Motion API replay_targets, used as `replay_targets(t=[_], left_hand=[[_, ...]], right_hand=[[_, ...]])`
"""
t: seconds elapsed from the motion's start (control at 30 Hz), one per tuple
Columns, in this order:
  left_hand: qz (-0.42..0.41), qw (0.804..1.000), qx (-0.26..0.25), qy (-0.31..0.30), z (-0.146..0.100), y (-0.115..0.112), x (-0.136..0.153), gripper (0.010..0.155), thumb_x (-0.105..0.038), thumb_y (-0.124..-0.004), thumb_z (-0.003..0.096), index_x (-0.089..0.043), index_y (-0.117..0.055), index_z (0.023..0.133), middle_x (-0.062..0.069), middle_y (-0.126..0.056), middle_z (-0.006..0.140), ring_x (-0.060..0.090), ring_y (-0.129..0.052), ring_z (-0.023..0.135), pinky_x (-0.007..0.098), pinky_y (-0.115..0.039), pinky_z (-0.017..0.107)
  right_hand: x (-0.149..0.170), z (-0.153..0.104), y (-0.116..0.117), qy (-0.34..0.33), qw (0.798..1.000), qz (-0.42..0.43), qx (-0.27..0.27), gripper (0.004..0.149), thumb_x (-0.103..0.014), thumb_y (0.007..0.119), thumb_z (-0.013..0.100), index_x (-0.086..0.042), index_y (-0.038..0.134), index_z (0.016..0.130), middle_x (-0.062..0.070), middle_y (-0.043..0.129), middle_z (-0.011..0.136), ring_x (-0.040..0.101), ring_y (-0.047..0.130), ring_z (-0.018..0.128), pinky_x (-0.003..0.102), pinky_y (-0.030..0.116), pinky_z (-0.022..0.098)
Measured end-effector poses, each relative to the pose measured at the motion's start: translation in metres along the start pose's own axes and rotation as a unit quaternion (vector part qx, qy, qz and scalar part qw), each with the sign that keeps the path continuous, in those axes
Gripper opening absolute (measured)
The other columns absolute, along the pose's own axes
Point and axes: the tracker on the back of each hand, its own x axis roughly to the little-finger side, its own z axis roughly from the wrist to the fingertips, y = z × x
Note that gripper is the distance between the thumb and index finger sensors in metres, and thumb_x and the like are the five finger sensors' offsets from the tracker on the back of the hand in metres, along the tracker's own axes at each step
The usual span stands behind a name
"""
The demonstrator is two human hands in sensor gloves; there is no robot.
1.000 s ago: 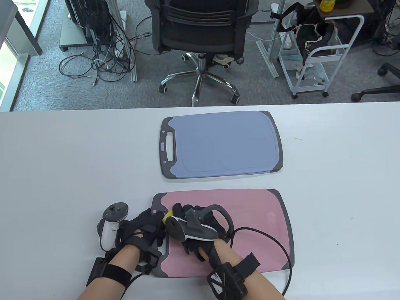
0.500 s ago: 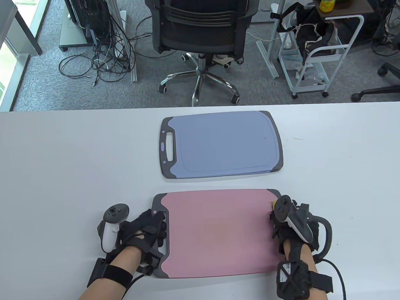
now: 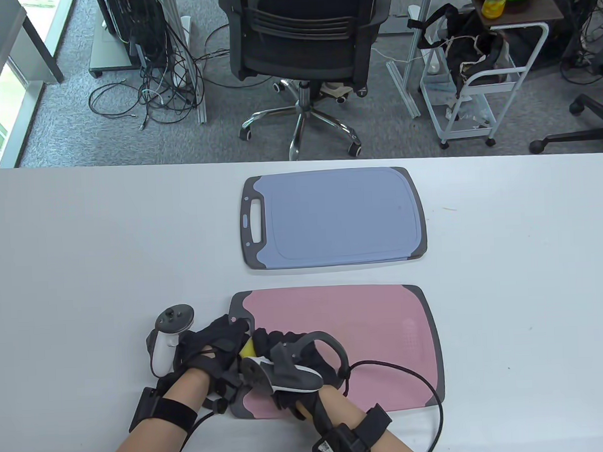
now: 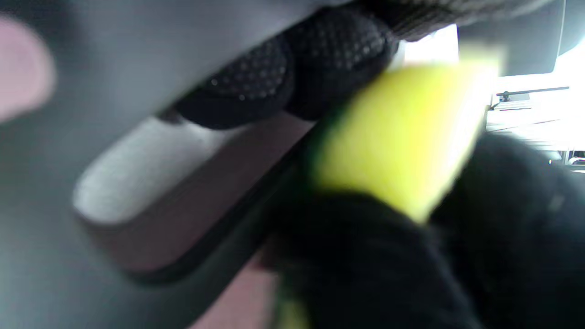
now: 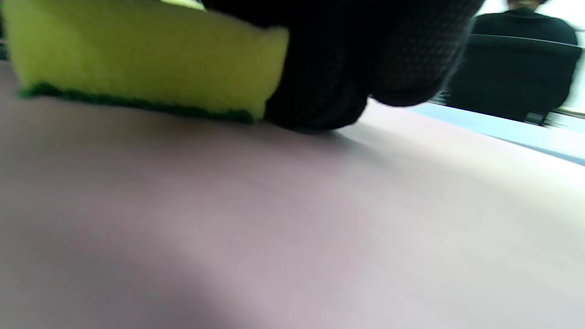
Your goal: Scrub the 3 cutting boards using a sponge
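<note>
One overhead camera, two wrist cameras at board level.
Table view looks steeply down from the person's side, across the table (image 3: 82,235) towards the floor beyond. Both wrist views sit very close, blurred, just above the pink cutting board (image 3: 366,343); all three share that board and the sponge (image 5: 137,59).

It is an office: beyond the fingers stand a swivel chair (image 3: 303,46), grey carpet (image 3: 103,140) (with loose cables (image 3: 161,92)) and a wheeled cart (image 3: 481,98).

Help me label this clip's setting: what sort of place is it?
Probably an office or lab workspace: an office chair, tangled cables on grey carpet, and a white rolling cart behind the white table.
</note>
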Motion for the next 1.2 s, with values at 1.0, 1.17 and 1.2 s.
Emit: replay_targets(t=[1.0,1.17,1.2], left_hand=[[0.005,1.000,0.006,-0.001,0.000,0.000,-0.001,0.054,-0.053,-0.070,0.0588,-0.017,-0.067,0.098,-0.009,-0.092,0.072,-0.002,-0.106,0.043,0.026,-0.101,0.035],[0.012,1.000,0.001,-0.003,0.001,0.001,-0.001,0.054,-0.054,-0.070,0.0586,-0.017,-0.067,0.098,-0.009,-0.092,0.072,-0.003,-0.106,0.043,0.025,-0.101,0.035],[0.012,1.000,0.001,-0.003,0.001,0.001,-0.001,0.054,-0.054,-0.070,0.0585,-0.017,-0.067,0.098,-0.010,-0.092,0.072,-0.003,-0.106,0.043,0.025,-0.101,0.035]], right_hand=[[-0.005,-0.020,0.000,0.006,0.999,-0.030,-0.011,0.072,-0.059,0.068,0.048,-0.013,0.064,0.103,0.008,0.084,0.079,0.022,0.092,0.055,0.044,0.080,0.047],[0.136,-0.072,0.026,0.236,0.970,0.038,-0.037,0.072,-0.058,0.069,0.048,-0.012,0.066,0.103,0.008,0.083,0.078,0.023,0.092,0.055,0.045,0.080,0.047],[0.153,-0.082,0.030,0.269,0.961,0.042,-0.043,0.072,-0.058,0.070,0.048,-0.011,0.066,0.103,0.009,0.083,0.078,0.024,0.092,0.055,0.045,0.079,0.047]])
